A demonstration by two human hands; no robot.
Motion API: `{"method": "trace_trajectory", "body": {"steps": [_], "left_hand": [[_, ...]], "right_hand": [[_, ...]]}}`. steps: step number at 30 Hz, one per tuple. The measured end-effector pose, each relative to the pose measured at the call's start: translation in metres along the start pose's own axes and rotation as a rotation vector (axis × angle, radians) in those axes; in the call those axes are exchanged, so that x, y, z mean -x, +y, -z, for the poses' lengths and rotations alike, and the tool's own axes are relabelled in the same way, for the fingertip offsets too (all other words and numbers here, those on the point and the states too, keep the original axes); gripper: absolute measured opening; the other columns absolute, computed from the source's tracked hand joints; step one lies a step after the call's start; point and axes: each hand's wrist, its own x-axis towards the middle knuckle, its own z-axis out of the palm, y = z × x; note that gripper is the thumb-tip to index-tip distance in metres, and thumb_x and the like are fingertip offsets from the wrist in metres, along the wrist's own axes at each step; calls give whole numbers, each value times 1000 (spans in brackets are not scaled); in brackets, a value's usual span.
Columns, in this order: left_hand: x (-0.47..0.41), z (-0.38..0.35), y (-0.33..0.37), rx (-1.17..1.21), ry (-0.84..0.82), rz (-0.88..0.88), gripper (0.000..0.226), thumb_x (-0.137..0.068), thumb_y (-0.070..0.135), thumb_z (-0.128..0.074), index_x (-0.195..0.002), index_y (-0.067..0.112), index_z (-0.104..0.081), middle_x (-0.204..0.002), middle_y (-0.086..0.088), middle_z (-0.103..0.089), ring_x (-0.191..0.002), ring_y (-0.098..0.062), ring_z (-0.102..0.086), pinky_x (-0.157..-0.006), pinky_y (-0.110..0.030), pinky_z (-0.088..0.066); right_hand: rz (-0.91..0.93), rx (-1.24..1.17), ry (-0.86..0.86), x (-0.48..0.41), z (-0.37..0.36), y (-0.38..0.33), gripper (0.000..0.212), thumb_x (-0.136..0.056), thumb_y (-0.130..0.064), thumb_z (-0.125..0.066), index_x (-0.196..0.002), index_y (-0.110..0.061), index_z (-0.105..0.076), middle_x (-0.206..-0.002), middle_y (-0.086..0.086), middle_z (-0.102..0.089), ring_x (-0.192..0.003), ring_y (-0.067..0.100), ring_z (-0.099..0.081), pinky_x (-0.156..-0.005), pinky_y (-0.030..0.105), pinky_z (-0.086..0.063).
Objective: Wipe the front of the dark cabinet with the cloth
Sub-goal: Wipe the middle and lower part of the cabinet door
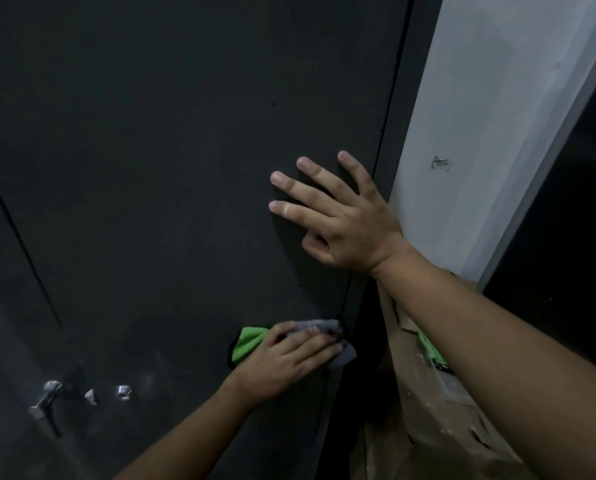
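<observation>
At the lower left, a metal handle and two small metal knobs are seen on the front of the dark cabinet, which fills most of the view. A thin seam between door panels is seen running down the left part of the front. Lower and towards the middle, a green and grey cloth is pressed against the cabinet front, near the right edge of the door. The cloth is covered by the left hand, whose fingers are laid nearly straight across the grey part, while the green part shows above the wrist. Higher up and further right, the right hand is laid flat on the door with its fingers spread and nothing held. Just right of the cabinet, a white wall is seen, and below it crumpled brown paper with a small green object lying on it
</observation>
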Motion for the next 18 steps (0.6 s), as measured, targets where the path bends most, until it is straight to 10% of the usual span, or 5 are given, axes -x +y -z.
{"method": "trace_trajectory", "body": {"steps": [5,18], "left_hand": [[24,3,-6,-40,-45,-21,55,-98,27,-42,-152,32,-38,-151,15,-46,-131,-9,-44,-102,-34,-32],[25,34,-40,182,324,658,48,-98,23,-50,-145,30,-45,-148,8,-45,-116,-22,-50,-106,-39,-39]], "right_hand": [[-30,28,-40,6,0,-7,55,-92,-36,-49,-146,-27,-54,-159,1,-41,-148,29,-35,-118,59,-23],[-117,44,-29,10,-6,-19,55,-97,-42,-49,-150,-31,-48,-161,-1,-38,-150,27,-32,-116,61,-25]]}}
